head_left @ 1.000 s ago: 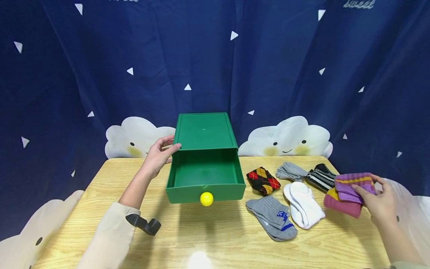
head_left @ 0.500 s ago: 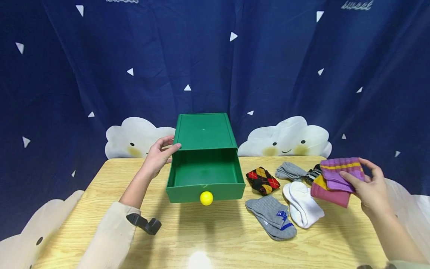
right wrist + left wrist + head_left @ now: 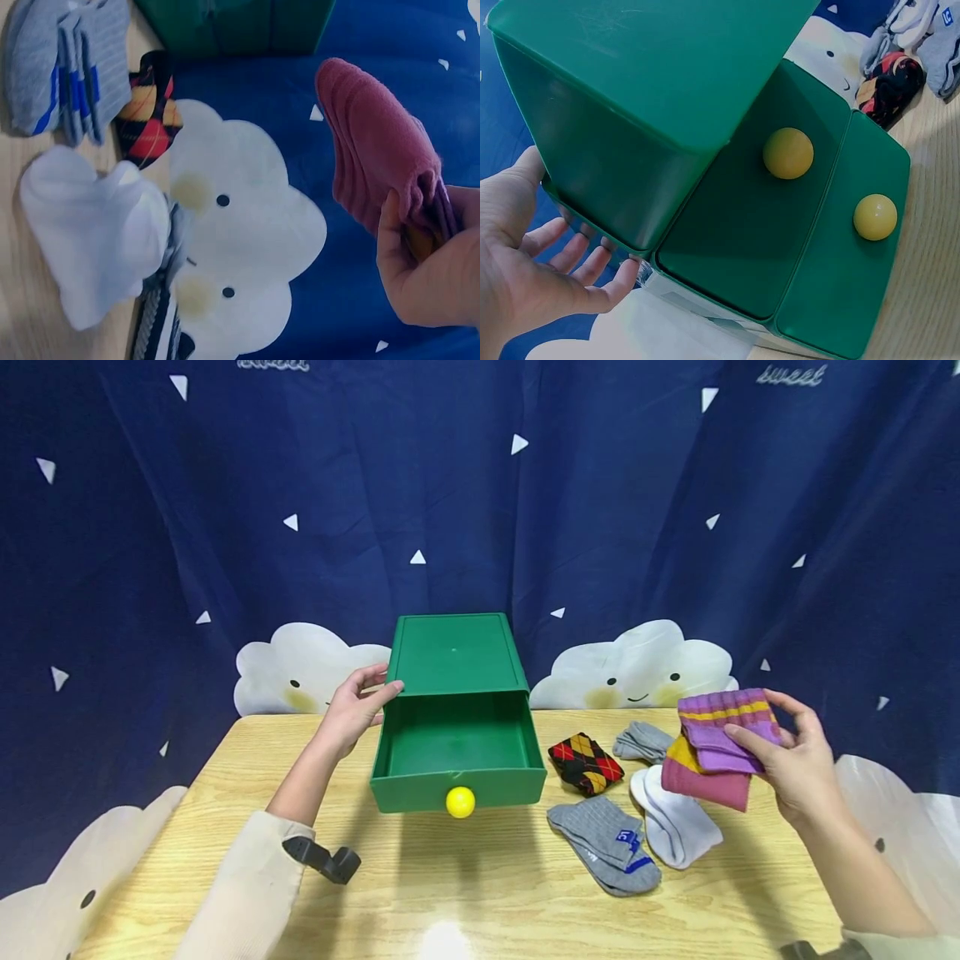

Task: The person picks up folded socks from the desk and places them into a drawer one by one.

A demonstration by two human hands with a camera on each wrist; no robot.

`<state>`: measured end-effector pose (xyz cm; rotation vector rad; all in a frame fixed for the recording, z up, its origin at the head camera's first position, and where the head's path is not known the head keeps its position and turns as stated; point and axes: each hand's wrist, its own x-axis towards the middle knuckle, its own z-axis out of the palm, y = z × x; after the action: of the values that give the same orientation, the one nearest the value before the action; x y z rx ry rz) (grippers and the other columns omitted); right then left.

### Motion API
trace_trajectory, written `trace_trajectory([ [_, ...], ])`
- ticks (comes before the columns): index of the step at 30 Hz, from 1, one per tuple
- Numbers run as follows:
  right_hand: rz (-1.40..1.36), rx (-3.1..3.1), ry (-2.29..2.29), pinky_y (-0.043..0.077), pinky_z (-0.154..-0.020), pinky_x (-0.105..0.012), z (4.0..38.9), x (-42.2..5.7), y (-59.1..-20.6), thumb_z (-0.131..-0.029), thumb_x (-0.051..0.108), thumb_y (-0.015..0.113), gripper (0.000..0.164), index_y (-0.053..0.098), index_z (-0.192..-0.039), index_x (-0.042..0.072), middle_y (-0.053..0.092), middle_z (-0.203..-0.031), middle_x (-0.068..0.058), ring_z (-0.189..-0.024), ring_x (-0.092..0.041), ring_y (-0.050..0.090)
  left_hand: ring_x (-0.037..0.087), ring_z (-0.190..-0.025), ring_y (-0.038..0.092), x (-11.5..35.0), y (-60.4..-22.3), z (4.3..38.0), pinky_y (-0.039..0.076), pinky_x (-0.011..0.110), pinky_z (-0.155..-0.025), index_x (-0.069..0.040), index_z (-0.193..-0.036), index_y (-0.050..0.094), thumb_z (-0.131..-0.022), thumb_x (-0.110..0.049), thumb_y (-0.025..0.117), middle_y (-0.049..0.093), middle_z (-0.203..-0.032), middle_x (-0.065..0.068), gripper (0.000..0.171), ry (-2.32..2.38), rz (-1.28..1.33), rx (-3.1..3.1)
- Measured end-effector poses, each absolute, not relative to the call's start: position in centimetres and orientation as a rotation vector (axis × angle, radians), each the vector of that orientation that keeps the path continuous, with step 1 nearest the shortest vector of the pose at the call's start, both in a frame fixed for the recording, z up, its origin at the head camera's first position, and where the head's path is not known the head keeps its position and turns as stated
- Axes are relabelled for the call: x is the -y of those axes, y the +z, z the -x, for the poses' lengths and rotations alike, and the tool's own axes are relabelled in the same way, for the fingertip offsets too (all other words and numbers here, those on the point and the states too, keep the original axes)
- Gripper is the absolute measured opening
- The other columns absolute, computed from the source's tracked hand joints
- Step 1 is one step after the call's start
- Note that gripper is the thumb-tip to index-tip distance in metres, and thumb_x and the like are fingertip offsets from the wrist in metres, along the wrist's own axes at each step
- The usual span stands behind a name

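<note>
My left hand (image 3: 352,706) rests against the left side of a green cabinet (image 3: 453,652), its thumb on the top front corner. The cabinet's top drawer (image 3: 405,795) is pulled out, bare inside, with a yellow knob (image 3: 461,802). In the left wrist view the fingers (image 3: 592,266) spread along the cabinet's edge, and two lower drawers with yellow knobs appear shut. On the right, my right hand (image 3: 802,768) pinches a folded pair of purple, mustard and rose socks (image 3: 716,760) above the table. Their rose end (image 3: 382,139) points away from the palm in the right wrist view.
Right of the cabinet lie argyle socks (image 3: 587,764), grey socks with blue marks (image 3: 603,843), white socks (image 3: 678,822) and plain grey socks (image 3: 642,743). Black striped socks (image 3: 152,319) show in the right wrist view. A blue curtain (image 3: 450,485) hangs behind the table.
My right hand has lifted the purple and rose socks and carried them left, over the black striped socks. My left hand has stayed at the cabinet.
</note>
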<state>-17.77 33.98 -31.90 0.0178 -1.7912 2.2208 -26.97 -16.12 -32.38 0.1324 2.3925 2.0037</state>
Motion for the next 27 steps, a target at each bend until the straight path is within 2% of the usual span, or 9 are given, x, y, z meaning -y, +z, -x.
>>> trace_trajectory([
  [7,-0.131,1.792,2.233,0.054,-0.054,-0.022,18.2,-31.9,-31.2,-0.083,-0.011,0.061,0.057,0.039,-0.122,0.024,0.070,-0.084,0.005,-0.068,-0.008,0.068,0.032,-0.133,0.037,16.1,-32.6,27.1,0.038,0.054,-0.102,-0.008,-0.145,0.030,-0.091,-0.029,0.059,0.034,-0.145,0.017,0.064,2.028,-0.141,-2.376],
  [27,-0.276,1.873,2.316,0.056,-0.061,-0.023,18.1,-26.5,-28.5,-0.087,-0.005,0.059,0.054,0.036,-0.127,0.024,0.066,-0.092,0.002,-0.072,-0.010,0.068,0.031,-0.132,0.037,16.2,-32.5,27.1,0.039,0.052,-0.101,-0.010,-0.145,0.030,-0.092,-0.030,0.058,0.034,-0.145,0.016,0.063,2.022,-0.138,-2.380],
])
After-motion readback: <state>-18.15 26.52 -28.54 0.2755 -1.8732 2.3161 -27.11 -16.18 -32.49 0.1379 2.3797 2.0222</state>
